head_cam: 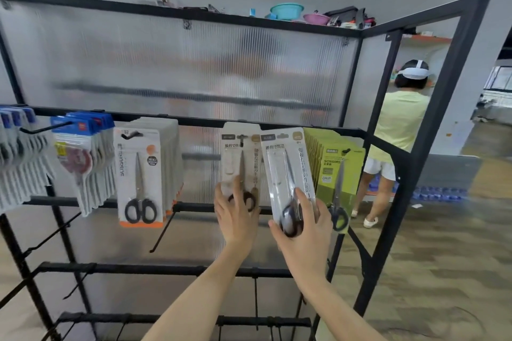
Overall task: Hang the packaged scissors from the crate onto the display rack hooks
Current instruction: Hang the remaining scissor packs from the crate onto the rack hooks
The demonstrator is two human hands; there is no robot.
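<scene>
Two hands raised in front of a black display rack [277, 124] backed with ribbed translucent panel. Right hand [302, 225] wrapped around the lower end of a packaged pair of scissors [288, 171], thumb at the left edge of the pack, fingers curled over the front and right edge beside the black handles; pack tilted slightly, top leaning left, held just in front of the rack and not seen threaded on any hook. Left hand [235, 213] laid flat, fingers straight and pointing up, pressed against the lower part of a hanging pack of scissors [239, 163] of the same beige-topped kind, already on its hook [242, 139]. Held pack overlapping the right edge of that hanging one.

Further along the same rail: to the right, a thick row of green-carded scissors [336, 174]; to the left, a row of white-and-orange carded scissors [140, 177] with black handles, then blue-topped packs [80, 152], and more blue-topped packs [16, 147] at the far left edge. Bare black hooks [162, 232] jutting from the lower bars. Crate not visible in this view.

On top of the rack, a teal basin [286, 10], a pink basin [316, 18] and dark clutter, too small to make out. Beyond the rack's right frame, another person [399, 124] in a pale yellow shirt and white shorts, back turned, standing on wood-patterned floor [443, 243].
</scene>
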